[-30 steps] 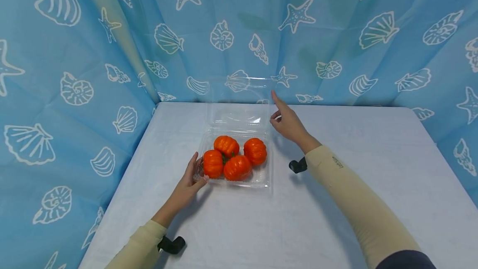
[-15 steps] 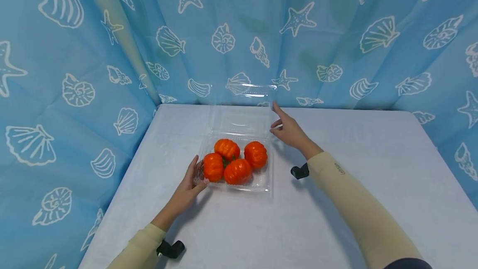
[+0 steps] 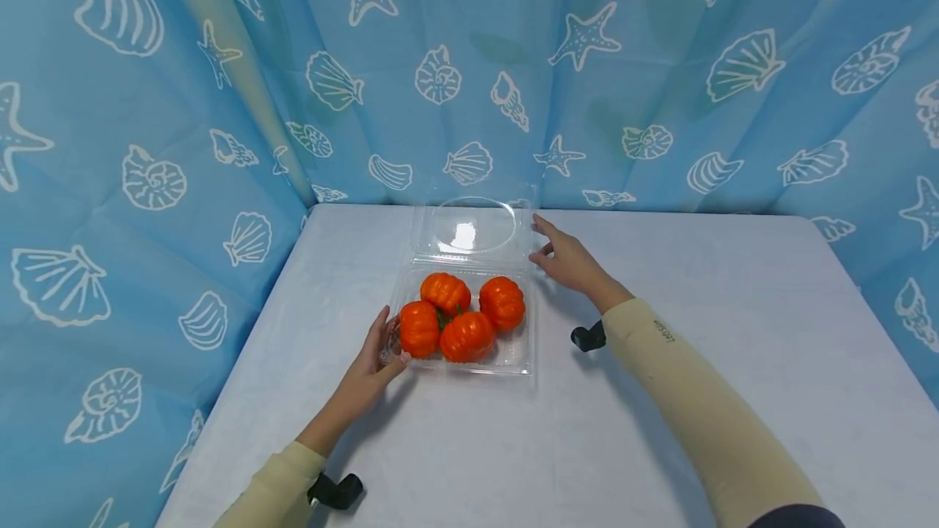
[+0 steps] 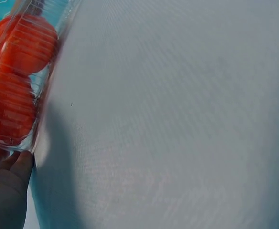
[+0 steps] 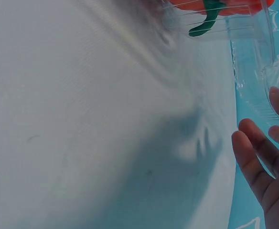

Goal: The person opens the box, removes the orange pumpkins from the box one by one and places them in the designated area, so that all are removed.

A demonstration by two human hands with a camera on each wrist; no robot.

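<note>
A clear plastic clamshell container [image 3: 516, 358] stands on the white-covered table, holding several glossy orange-red bell peppers [image 3: 467, 336] with green stems. Its transparent lid [image 3: 477, 226] is raised and leans away at the back. My left hand [image 3: 365, 377] grips the container's near left corner, thumb at the front edge and fingers along the left wall. The left wrist view shows those fingers [image 4: 22, 164] right at the container's end. My right hand [image 3: 572, 263] is at the lid's right edge, forefinger extended against it. In the right wrist view, its other fingers [image 5: 254, 162] are spread below the lid.
A white cloth covers the table [image 3: 660, 446]. A blue curtain [image 3: 645, 88] with white shells and starfish hangs behind and along the left side. Dark wrist-worn camera mounts [image 3: 337, 491] sit on both wrists, over pale sleeves.
The lid has tipped further back, its top edge lower in view. My right forefinger has come down along its edge. My left hand keeps its place on the container.
</note>
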